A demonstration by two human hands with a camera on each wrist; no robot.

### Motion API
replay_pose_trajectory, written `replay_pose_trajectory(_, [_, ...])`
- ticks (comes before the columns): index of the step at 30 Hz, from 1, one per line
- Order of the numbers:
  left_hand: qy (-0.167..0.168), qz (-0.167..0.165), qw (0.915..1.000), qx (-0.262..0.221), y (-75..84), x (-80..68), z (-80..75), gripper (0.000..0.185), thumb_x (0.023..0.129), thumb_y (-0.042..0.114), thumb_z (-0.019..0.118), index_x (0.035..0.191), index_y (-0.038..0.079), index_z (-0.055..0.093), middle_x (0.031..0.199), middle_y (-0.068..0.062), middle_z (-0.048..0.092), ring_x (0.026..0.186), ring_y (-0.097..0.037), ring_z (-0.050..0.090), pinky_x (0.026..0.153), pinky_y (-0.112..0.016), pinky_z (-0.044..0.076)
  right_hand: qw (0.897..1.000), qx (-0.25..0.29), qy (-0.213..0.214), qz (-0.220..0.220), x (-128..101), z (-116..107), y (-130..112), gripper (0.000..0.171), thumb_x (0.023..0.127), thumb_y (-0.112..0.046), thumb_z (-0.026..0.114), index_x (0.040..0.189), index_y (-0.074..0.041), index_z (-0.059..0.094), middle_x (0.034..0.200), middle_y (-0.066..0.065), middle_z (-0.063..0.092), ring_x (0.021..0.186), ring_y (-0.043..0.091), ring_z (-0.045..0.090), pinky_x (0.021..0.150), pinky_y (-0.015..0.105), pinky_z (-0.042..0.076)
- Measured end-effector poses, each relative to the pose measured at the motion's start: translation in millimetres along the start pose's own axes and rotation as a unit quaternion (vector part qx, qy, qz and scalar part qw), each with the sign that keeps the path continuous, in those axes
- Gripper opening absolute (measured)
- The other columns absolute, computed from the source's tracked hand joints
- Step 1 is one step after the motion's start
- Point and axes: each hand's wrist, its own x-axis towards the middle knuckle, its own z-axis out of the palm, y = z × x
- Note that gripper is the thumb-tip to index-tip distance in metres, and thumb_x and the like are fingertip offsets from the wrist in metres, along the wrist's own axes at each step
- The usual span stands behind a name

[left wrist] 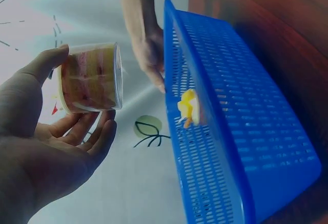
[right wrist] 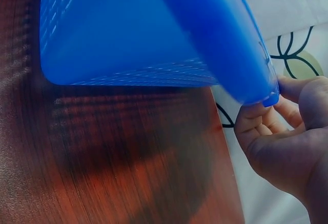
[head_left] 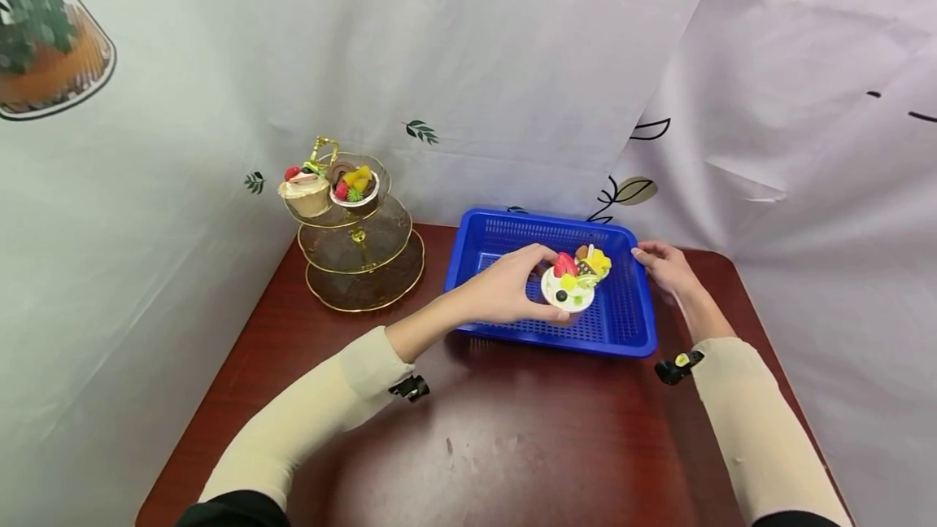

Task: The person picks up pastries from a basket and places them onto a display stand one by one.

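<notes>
1. Head view, left of centre: two cupcakes [head_left: 307,195] sat on the top tier of a tiered stand [head_left: 366,289].
2. Mid-frame, the left hand [head_left: 505,289] gripped a clear dessert cup [left wrist: 92,80] above a blue basket [head_left: 545,222], fingers curled round its sides, probably to spare the topping; it reached from lower left.
3. Right of centre, a yellow-topped dessert [head_left: 599,262] lay inside the basket.
4. Farther right, the right hand [head_left: 668,271] pinched the basket's rim between thumb and fingers, apparently steadying it.
</notes>
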Motion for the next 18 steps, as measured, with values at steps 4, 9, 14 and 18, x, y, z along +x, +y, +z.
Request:
replay_pose_trajectory(4, [0.013, -0.002, 0.9999, -0.009, -1.1, -8.6, -9.3, 0.074, 0.084, 0.044, 0.09, 0.139, 0.01, 0.056, 0.125, 0.003, 0.061, 0.112, -0.01, 0.06, 0.098, -0.029, 0.054, 1.0, -0.003, 0.002, 0.001, 0, 2, -1, 0.055, 0.111, -0.032, 0.055, 0.151, 0.003, 0.043, 0.101, -0.005, 0.062, 0.083, 0.006, 0.064, 0.072, 0.026, 0.058])
replay_pose_trajectory(9, [0.046, -0.024, 0.9982, -0.029, -10.1, -20.5, -16.0, 0.076, 0.083, 0.042, 0.091, 0.141, 0.008, 0.055, 0.128, -0.001, 0.061, 0.115, -0.015, 0.061, 0.101, -0.034, 0.054, 1.0, 0.0, 0.006, 0.004, -2, 2, -3, 0.055, 0.111, -0.032, 0.055, 0.151, 0.004, 0.044, 0.103, -0.004, 0.061, 0.082, 0.006, 0.063, 0.072, 0.025, 0.058])
replay_pose_trajectory(14, [0.091, -0.058, 0.993, -0.047, -20.4, -34.9, -23.4, 0.074, 0.082, 0.038, 0.092, 0.139, 0.007, 0.056, 0.13, -0.003, 0.061, 0.115, -0.019, 0.062, 0.101, -0.038, 0.055, 1.0, -0.004, 0.011, 0.004, -3, 3, -4, 0.054, 0.111, -0.032, 0.056, 0.15, 0.004, 0.045, 0.103, -0.003, 0.061, 0.082, 0.006, 0.063, 0.071, 0.026, 0.057])
replay_pose_trajectory(18, [0.126, -0.07, 0.9882, -0.052, -26.8, -44.9, -32.6, 0.074, 0.082, 0.035, 0.093, 0.139, 0.007, 0.056, 0.131, -0.005, 0.062, 0.116, -0.023, 0.063, 0.103, -0.042, 0.054, 1.0, 0.001, 0.011, 0.001, -3, 3, -3, 0.052, 0.111, -0.03, 0.056, 0.148, 0.005, 0.046, 0.101, -0.005, 0.061, 0.082, 0.005, 0.062, 0.072, 0.024, 0.056])
